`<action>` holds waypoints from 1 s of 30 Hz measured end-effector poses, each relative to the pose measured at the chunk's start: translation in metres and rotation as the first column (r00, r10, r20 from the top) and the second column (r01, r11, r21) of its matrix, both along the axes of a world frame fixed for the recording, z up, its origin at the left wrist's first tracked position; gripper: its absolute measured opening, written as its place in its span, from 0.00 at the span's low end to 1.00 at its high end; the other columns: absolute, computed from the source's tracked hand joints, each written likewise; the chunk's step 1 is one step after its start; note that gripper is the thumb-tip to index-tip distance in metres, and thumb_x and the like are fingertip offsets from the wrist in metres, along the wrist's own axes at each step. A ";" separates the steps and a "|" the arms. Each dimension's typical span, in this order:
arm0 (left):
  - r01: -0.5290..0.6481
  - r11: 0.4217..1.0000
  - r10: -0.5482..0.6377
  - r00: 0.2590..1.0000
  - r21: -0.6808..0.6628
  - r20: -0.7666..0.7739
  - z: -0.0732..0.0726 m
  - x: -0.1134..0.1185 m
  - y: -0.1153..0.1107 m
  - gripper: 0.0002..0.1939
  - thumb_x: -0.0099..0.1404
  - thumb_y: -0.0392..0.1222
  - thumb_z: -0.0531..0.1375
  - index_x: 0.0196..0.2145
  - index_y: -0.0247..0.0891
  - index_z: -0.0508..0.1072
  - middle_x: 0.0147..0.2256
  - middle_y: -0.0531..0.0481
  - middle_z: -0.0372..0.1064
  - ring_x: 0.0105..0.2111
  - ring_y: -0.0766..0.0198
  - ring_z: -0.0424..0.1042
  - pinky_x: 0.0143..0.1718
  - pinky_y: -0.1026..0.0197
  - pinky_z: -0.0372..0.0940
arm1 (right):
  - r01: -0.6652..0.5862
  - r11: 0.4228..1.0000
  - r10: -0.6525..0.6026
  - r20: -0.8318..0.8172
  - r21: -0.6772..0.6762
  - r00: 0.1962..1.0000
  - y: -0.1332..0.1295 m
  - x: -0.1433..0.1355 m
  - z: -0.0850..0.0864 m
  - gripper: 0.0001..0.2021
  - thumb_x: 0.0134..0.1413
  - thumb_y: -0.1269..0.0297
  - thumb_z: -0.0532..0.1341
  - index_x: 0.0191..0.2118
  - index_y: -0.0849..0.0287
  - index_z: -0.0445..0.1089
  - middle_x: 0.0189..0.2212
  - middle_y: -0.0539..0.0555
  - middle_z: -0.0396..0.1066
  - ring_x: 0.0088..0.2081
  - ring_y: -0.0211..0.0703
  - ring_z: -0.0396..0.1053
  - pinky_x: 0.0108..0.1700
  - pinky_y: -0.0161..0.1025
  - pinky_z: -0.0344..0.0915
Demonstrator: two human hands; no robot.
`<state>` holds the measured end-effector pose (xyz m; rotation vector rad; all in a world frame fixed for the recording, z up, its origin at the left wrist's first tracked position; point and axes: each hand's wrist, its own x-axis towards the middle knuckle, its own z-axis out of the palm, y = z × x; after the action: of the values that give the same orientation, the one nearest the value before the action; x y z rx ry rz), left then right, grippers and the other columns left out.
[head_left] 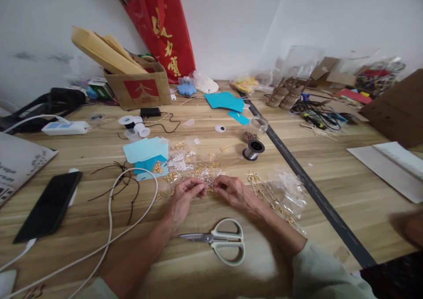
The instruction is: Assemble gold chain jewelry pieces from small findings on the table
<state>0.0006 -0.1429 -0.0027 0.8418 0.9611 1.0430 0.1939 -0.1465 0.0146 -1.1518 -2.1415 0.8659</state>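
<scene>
My left hand (190, 192) and my right hand (233, 191) meet nearly fingertip to fingertip over small beads. Both are closed in a pinch; whatever sits between the fingertips is too small to make out. Loose gold beads (207, 169) lie just beyond the fingers, beside small bags of silver-white beads (181, 162). Below my hands, scissors (213, 238) with pale green handles rest on the table, blades pointing left. To the right of my right wrist lie bead chains (264, 193) and clear plastic bags (291, 191). A spool of thin wire (254, 150) stands farther back.
A phone (48, 206) and a looped white cable (110, 215) occupy the left side. Blue sheets (145, 150) lie left of the beads. At the back stand a cardboard box (139, 87) and a red bag (176, 35). Another person's arm (411, 224) shows at the right edge.
</scene>
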 end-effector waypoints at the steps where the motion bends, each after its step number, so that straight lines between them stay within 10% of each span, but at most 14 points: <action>1: -0.016 1.000 0.017 0.999 -0.024 0.033 0.000 0.000 0.001 0.10 0.47 0.41 0.69 0.27 0.34 0.74 0.25 0.50 0.76 0.23 0.67 0.70 0.27 0.65 0.64 | -0.006 1.000 0.006 -0.002 -0.010 1.000 0.000 0.000 0.001 0.04 0.60 0.68 0.57 0.36 0.60 0.69 0.29 0.51 0.71 0.29 0.37 0.66 0.31 0.31 0.61; 30: -0.114 0.993 0.116 0.984 -0.027 0.136 0.005 -0.003 0.006 0.13 0.47 0.42 0.70 0.27 0.32 0.74 0.26 0.49 0.76 0.24 0.69 0.71 0.27 0.66 0.66 | -0.054 0.997 0.055 0.021 -0.054 0.998 0.002 0.003 0.003 0.05 0.57 0.73 0.56 0.33 0.61 0.70 0.27 0.49 0.68 0.26 0.34 0.62 0.29 0.30 0.57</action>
<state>-0.0029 -0.1373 0.0020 0.6956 0.9092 1.1741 0.1969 -0.1444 0.0176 -1.1391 -2.1889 0.9443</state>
